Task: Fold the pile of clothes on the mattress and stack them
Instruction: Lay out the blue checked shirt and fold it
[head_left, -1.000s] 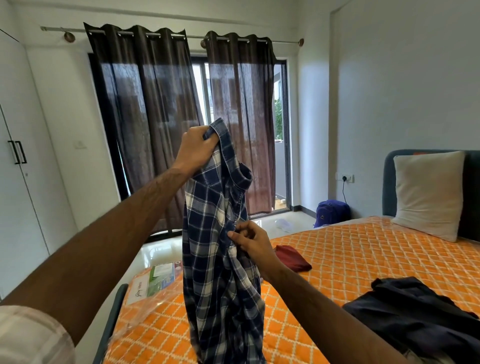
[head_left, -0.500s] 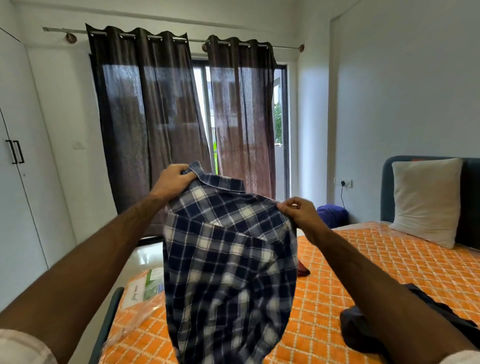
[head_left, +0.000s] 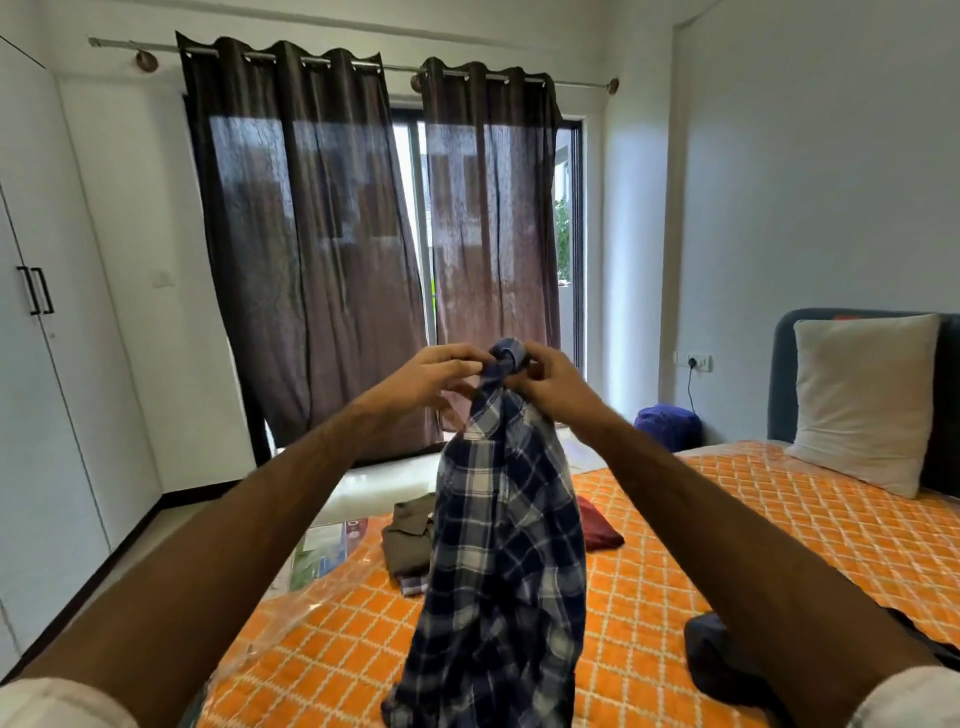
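Half a second ago the hands held the navy-and-white checked cotton shirt (head_left: 506, 561) spread wide by its shoulders; now they have come together, bunching its top into one point. The left hand (head_left: 434, 375) and right hand (head_left: 553, 378) both pinch that bunch with curled fingers. Below them the shirt hangs over the orange quilted mattress (head_left: 727, 525).

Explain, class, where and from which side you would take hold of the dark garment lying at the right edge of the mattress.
Probably grip the dark garment at its rounded near-left bulge, coming from above. It lies crumpled on the mattress, the right forearm hides the rest, and no collar or hem shows. Both hands are occupied with the checked shirt.
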